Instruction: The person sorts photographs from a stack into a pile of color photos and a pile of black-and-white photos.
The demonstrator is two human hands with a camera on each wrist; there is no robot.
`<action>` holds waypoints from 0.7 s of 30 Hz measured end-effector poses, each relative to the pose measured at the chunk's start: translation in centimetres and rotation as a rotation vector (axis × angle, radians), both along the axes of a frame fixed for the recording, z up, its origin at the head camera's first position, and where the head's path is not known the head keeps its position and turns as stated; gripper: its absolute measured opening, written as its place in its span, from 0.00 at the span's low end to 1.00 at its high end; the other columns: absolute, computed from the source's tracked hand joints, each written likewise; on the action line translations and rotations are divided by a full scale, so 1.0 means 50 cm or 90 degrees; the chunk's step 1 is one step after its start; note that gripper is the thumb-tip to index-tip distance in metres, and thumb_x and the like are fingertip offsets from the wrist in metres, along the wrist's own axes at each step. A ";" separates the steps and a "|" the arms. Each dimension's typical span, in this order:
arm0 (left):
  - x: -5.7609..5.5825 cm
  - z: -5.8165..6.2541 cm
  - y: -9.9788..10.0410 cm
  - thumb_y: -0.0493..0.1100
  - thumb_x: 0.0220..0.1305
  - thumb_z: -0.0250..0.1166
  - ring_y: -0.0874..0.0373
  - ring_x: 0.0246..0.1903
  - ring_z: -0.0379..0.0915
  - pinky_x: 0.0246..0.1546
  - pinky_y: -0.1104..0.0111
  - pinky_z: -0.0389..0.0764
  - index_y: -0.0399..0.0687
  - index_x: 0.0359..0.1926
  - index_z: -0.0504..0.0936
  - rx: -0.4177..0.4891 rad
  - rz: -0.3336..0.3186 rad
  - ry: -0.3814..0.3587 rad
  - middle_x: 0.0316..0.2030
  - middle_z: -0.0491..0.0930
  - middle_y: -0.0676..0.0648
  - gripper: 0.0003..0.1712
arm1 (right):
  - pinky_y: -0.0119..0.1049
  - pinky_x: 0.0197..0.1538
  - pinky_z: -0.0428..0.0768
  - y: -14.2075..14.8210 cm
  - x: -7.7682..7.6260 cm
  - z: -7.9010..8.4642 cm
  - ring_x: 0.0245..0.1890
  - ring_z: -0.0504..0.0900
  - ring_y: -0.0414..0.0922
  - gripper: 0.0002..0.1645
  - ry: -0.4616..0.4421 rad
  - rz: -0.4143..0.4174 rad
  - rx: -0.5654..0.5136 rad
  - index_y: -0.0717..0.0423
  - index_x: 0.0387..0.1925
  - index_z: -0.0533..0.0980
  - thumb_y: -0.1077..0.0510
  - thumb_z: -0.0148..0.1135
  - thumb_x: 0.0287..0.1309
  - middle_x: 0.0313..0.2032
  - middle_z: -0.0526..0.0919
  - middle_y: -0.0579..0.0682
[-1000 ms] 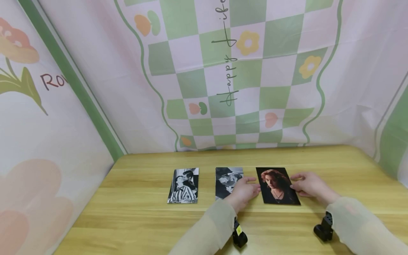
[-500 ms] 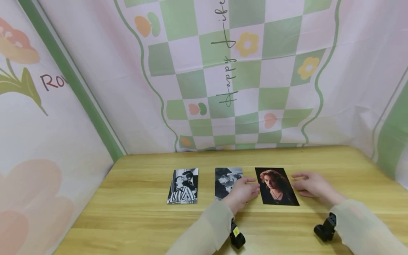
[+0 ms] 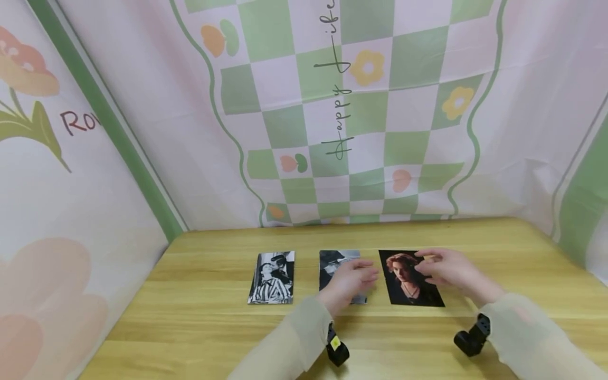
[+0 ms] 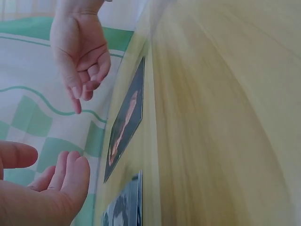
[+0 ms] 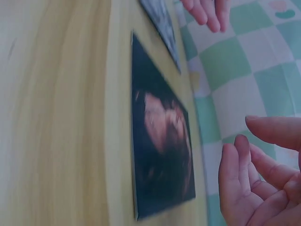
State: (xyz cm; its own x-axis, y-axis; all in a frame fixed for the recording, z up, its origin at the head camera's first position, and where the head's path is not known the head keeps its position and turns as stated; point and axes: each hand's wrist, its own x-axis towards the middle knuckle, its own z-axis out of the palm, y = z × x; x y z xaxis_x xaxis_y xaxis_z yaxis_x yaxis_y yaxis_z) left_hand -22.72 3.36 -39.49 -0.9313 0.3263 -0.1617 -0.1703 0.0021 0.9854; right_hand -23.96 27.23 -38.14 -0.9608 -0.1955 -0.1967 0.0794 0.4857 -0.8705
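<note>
Dark rectangular colour portrait photo (image 3: 407, 281) nr far edge of yellow wood-grain tabletop (image 3: 190, 295), R of rectangular b&w photo (image 3: 330, 266). L hand (image 3: 349, 282) & R hand (image 3: 451, 270) hover above, fingers relaxed, empty. Prob. aligning step; next likely needs light edge nudge.

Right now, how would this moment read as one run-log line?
left hand: above table, empty | right hand: above table, empty | striped-shirt photo, middle photo, colour portrait: flat, in a row

Near-black rectangular photo print (image 3: 409, 288) with red-brown tones, below right-hand fingers (image 3: 429, 265); grey-and-black rectangular print (image 3: 329, 263), below left-hand fingers (image 3: 367, 273); black-and-white rectangular print (image 3: 272, 279) with stripes, left of those; yellow-brown wood-grain table (image 3: 199, 316) underneath; green-and-white checked fabric backdrop (image 3: 366, 113) beyond.
</note>
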 end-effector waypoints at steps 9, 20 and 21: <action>0.003 0.004 -0.069 0.33 0.67 0.55 0.46 0.53 0.75 0.55 0.59 0.78 0.29 0.60 0.69 -0.019 0.015 0.001 0.53 0.76 0.34 0.22 | 0.40 0.46 0.84 -0.071 0.003 0.018 0.44 0.82 0.45 0.35 -0.010 0.032 -0.088 0.77 0.64 0.55 0.61 0.55 0.63 0.51 0.77 0.67; 0.010 0.025 -0.182 0.34 0.66 0.54 0.43 0.54 0.73 0.58 0.55 0.76 0.27 0.62 0.65 -0.089 0.041 0.033 0.55 0.74 0.32 0.25 | 0.43 0.52 0.82 -0.156 0.009 0.026 0.43 0.79 0.43 0.32 -0.010 0.035 -0.143 0.72 0.64 0.58 0.60 0.55 0.64 0.46 0.74 0.58; 0.011 0.026 -0.191 0.34 0.66 0.54 0.43 0.54 0.73 0.57 0.55 0.76 0.27 0.62 0.65 -0.094 0.047 0.033 0.55 0.74 0.32 0.25 | 0.44 0.53 0.82 -0.163 0.009 0.026 0.43 0.79 0.44 0.32 -0.011 0.033 -0.150 0.72 0.64 0.58 0.59 0.55 0.64 0.45 0.74 0.56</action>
State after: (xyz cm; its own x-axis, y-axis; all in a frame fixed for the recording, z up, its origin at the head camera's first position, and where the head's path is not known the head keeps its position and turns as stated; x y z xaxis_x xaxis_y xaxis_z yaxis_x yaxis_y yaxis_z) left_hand -22.18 -6.18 -38.18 -0.9601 0.2338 -0.1534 -0.1238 0.1365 0.9829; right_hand -23.50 19.07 -36.85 -0.9452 -0.2864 -0.1569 0.0762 0.2739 -0.9587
